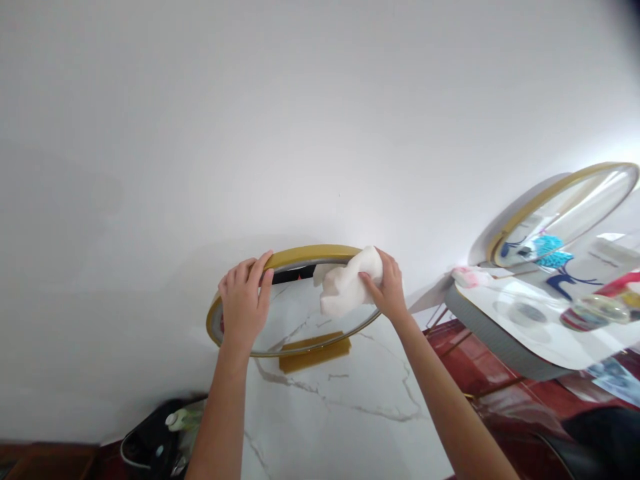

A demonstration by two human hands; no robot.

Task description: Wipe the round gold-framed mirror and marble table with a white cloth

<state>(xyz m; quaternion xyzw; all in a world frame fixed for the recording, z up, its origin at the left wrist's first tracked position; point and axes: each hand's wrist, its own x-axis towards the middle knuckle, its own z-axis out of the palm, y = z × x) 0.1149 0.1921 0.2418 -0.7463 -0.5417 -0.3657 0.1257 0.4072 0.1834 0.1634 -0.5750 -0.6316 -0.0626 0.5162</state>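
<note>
A round mirror (pixel 295 317) with a gold frame stands on a white marble-patterned tabletop (pixel 345 413), close to the wall. My left hand (pixel 245 300) grips the upper left of the frame, its fingers over the gold rim and its thumb on the front side. On the right part of the mirror, my right hand (pixel 387 283) holds a crumpled white cloth (pixel 347 283) against the rim and glass. A gold base piece (pixel 315 353) shows at the mirror's lower edge.
At the right, a second gold-framed mirror (pixel 565 213) leans by the wall above a white-topped table (pixel 520 320) bearing a clear container (pixel 583 317) and a pinkish cloth (pixel 470 277). A black bag or bin (pixel 153 433) with a bottle sits at the lower left.
</note>
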